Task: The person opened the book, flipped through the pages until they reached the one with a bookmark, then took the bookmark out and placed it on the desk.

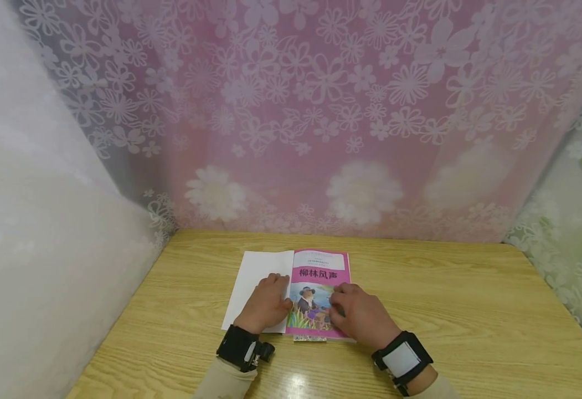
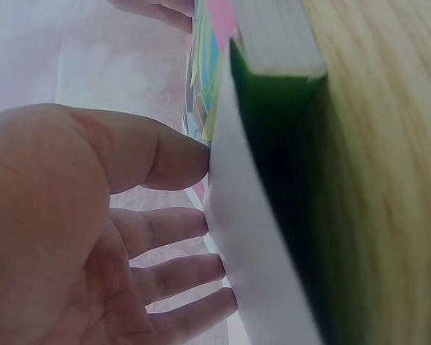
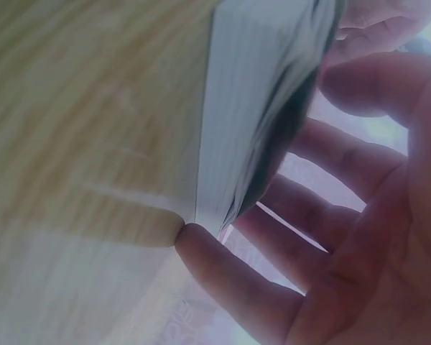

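A book (image 1: 317, 277) lies opened at its front on the table, showing a pink page with a painted animal in a hat. Its white inside cover (image 1: 251, 271) is folded out to the left. My left hand (image 1: 267, 302) presses that cover beside the fold, fingertips and thumb touching the white surface in the left wrist view. At the right half of the pink page rests my right hand (image 1: 362, 316), fingers slightly bent. In the right wrist view its thumb (image 3: 366, 83) touches the page and one finger meets the table beside the page block (image 3: 237, 93).
A patterned strip (image 1: 309, 338) shows under the book's near edge. The wooden table (image 1: 445, 288) extends to both sides. Behind it hangs a pink flowered curtain (image 1: 281, 111), with pale curtains at left and right. Both wrists wear black straps with devices (image 1: 402, 357).
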The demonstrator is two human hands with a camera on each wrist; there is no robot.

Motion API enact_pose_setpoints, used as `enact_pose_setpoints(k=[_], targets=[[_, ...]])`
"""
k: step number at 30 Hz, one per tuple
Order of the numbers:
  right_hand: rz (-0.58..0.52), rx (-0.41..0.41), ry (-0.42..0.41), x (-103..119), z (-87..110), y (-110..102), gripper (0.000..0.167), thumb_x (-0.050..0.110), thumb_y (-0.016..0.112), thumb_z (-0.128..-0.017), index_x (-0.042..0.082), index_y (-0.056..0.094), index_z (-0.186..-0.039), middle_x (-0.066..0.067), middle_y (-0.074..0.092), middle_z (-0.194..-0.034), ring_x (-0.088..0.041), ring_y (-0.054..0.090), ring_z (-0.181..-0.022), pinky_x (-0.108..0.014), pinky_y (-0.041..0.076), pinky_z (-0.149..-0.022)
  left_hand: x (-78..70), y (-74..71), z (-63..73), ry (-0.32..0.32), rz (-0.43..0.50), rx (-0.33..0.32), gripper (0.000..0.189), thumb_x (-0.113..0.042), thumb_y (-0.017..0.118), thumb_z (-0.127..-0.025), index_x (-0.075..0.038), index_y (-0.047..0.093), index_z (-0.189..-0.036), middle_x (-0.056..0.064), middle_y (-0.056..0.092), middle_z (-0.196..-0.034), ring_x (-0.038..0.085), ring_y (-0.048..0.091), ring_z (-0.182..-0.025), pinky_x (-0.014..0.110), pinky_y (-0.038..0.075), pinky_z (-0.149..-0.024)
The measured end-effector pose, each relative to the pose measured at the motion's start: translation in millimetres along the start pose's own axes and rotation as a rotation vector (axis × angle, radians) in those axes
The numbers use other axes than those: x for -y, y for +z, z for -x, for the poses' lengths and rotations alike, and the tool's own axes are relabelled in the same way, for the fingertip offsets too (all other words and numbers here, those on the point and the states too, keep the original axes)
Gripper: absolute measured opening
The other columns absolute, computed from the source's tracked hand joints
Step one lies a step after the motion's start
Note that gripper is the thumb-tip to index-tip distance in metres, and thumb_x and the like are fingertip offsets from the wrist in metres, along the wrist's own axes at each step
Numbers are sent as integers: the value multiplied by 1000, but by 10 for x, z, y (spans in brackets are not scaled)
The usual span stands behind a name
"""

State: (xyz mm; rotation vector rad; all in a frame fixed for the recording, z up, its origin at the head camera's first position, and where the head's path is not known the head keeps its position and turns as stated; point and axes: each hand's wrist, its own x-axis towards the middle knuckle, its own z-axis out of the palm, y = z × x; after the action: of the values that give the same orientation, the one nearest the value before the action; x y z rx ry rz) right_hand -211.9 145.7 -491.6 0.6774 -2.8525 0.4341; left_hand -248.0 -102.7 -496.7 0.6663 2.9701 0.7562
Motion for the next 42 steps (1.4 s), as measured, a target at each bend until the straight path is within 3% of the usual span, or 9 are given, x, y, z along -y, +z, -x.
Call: enact_pose_setpoints(k=[10, 13, 16, 19, 23, 26, 31, 36, 42], targets=[[-22, -12, 2, -38, 5, 9, 16, 27, 76, -93, 14, 76, -104, 0, 68, -111, -16, 64, -100, -40, 61, -83, -47, 11, -6, -23, -5, -6, 54, -12, 67, -95, 9, 54, -142, 28, 54, -140, 46, 53, -129, 58, 43, -109], [-35, -6, -4, -36, 6, 8, 17, 27, 76, -93, 14, 76, -104, -1, 68, -111, -17, 65, -101, -41, 61, -83, -83, 29, 17, -17, -55, -33, 51, -13, 69, -93, 8, 57, -138, 27, 56, -134, 45, 54, -126, 60, 45, -105], [-78, -4, 24, -57, -12, -9, 16, 25, 75, -94, 14, 75, -105, 0, 68, -114, -17, 66, -101, -41, 60, -85, -174, 51, 25, 27, -109, -77, 49, -12, 70, -91, 7, 58, -135, 32, 55, -135, 49, 51, -130, 62, 41, -108], [-136, -49, 97, -97, -39, -51, 18, 21, 74, -95, 12, 73, -111, -1, 68, -119, -18, 67, -101, -41, 60, -85, -328, 114, 0, 116, -151, -134, 48, -12, 69, -90, 7, 60, -133, 35, 54, -137, 51, 48, -134, 59, 37, -114], [-179, -142, 153, -142, -71, -114, 26, 16, 75, -92, 8, 69, -117, -6, 67, -122, -21, 64, -101, -43, 60, -88, -577, 281, -28, 219, -196, -142, 43, -24, 69, -92, -1, 65, -129, 22, 62, -131, 39, 58, -126, 50, 47, -108], [-187, -146, 153, -155, -83, -133, 27, 16, 74, -93, 7, 68, -118, -7, 66, -121, -18, 60, -96, -37, 59, -85, -734, 403, -18, 188, -186, -86, 49, -45, 71, -93, -8, 68, -124, 15, 65, -127, 35, 59, -122, 53, 51, -100], [-192, -113, 176, -152, -81, -119, 28, 17, 72, -94, 7, 68, -119, -6, 66, -121, -16, 56, -90, -31, 53, -73, -875, 489, -16, 57, -166, -40, 72, -71, 74, -81, -10, 68, -118, 14, 62, -123, 40, 55, -126, 66, 46, -100], [-184, -134, 173, -159, -76, -130, 29, 18, 73, -94, 6, 69, -120, -9, 67, -123, -21, 62, -99, -39, 60, -87, -938, 473, -38, 27, -204, -48, 72, -67, 80, -78, -8, 66, -118, 15, 62, -118, 41, 56, -122, 66, 47, -99], [-191, -193, 162, -182, -71, -170, 33, 17, 73, -94, 4, 67, -123, -12, 67, -127, -31, 65, -119, -50, 55, -100, -931, 474, -68, 47, -218, -107, 60, -53, 82, -85, -6, 64, -117, 14, 63, -111, 38, 61, -110, 62, 53, -90]])
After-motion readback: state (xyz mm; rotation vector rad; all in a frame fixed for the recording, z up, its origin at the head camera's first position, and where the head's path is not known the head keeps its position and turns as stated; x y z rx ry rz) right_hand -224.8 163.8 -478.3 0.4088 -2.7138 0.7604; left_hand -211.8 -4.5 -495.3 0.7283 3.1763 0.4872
